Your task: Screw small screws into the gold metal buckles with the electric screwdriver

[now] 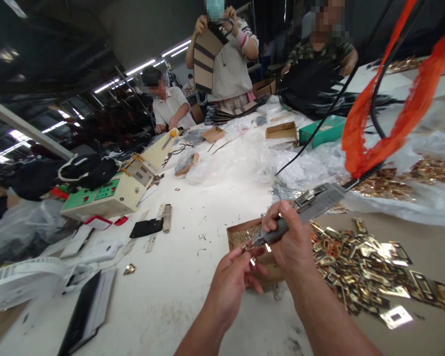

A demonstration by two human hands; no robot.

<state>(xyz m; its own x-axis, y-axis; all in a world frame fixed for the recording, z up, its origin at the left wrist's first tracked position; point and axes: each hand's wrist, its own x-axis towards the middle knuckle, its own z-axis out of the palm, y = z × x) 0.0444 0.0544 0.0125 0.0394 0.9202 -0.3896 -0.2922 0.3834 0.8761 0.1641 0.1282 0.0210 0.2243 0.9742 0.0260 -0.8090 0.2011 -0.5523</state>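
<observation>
My right hand (291, 237) is wrapped round a grey electric screwdriver (315, 201), which hangs from an orange strap (359, 143) and points down to the left. Its tip meets a small shiny gold metal piece (252, 258) pinched in the fingers of my left hand (235, 274). Exactly where tip and piece touch is too small to make out. Just behind both hands lies an open cardboard box (244, 230) with many tiny parts in it. A heap of gold rectangular metal frames (356, 262) spreads over the table to the right of my right forearm.
On the left stand a cream machine with a green panel (107, 195), a black notebook (85, 311) and a white fan (25, 279). A black pouch (146, 228) lies mid-table. Clear plastic bags (237, 158) and a green box (321, 131) sit farther back. Several people work across the table.
</observation>
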